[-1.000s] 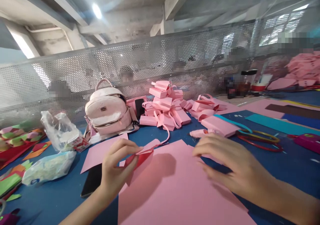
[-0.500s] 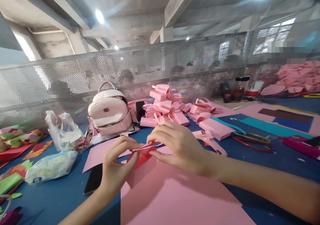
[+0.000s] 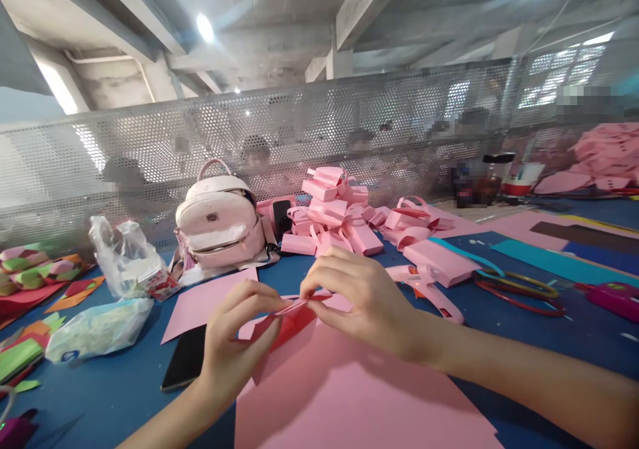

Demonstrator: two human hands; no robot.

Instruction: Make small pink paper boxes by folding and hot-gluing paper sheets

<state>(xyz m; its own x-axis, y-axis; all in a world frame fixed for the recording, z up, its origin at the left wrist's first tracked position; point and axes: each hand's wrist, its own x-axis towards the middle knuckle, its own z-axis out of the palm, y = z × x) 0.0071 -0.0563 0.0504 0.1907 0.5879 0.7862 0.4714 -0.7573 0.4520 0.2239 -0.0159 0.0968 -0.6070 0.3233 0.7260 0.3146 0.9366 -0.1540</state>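
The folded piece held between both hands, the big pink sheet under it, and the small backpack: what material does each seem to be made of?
Folded piece, pinched by left hand and right hand: thin matte sheet, paper or craft foam, red one side, pink the other; it keeps creases.
Pink sheet: same matte stock, lying flat with straight cut edges.
Backpack: probably faux leather, smooth with a slight sheen.

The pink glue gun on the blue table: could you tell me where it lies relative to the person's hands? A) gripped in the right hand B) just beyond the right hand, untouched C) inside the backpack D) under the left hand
B: the pink glue gun lies on the table beyond the right hand, which, with the left hand, pinches a folded pink-and-red paper piece.
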